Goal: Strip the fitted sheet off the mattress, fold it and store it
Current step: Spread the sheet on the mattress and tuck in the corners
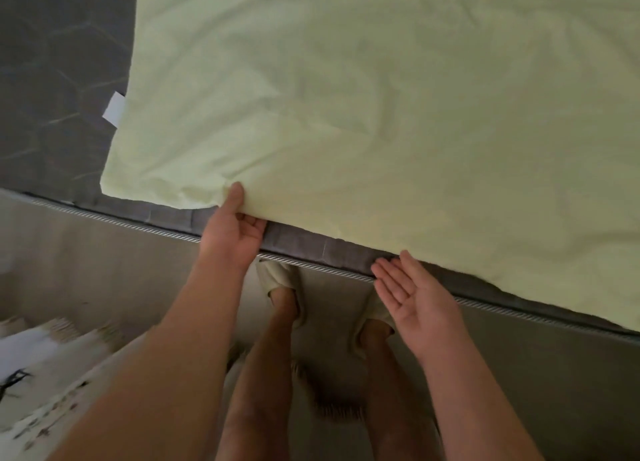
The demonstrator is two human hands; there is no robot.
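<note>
Pale green sheet [346, 114] lies loose and flat on the grey mattress [52, 80], its left corner free; stripping appears done and folding is in hand. Left hand [232, 232] pinches the near edge, thumb on top, fingers beneath. Right hand [412, 298] is released, palm up, just beside that edge. The next move probably calls for a second grasp farther along, then an even lift.

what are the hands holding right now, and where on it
The left hand pinches the pale green sheet at its near edge, close to the left corner, thumb on top. The right hand is open, palm up, holding nothing.
</note>
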